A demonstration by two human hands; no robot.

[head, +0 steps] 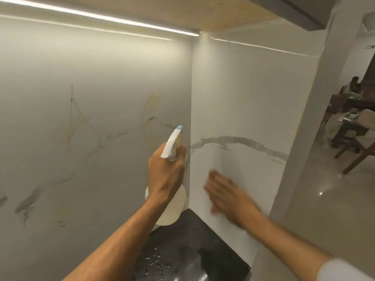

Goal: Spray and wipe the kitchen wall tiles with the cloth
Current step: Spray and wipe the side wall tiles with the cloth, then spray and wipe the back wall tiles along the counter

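The left hand (pixel 166 173) grips the spray bottle (pixel 175 201) by its neck, fingers curled round it, nozzle up near the corner above the black counter (pixel 192 250). The right hand (pixel 227 195) (motion-blurred) lies flat, fingers straight, on the side wall tile (pixel 243 98). Whether a cloth is under it cannot be told.

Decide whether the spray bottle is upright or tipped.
Upright: the left hand grips the spray bottle by its neck, nozzle uppermost, body below.
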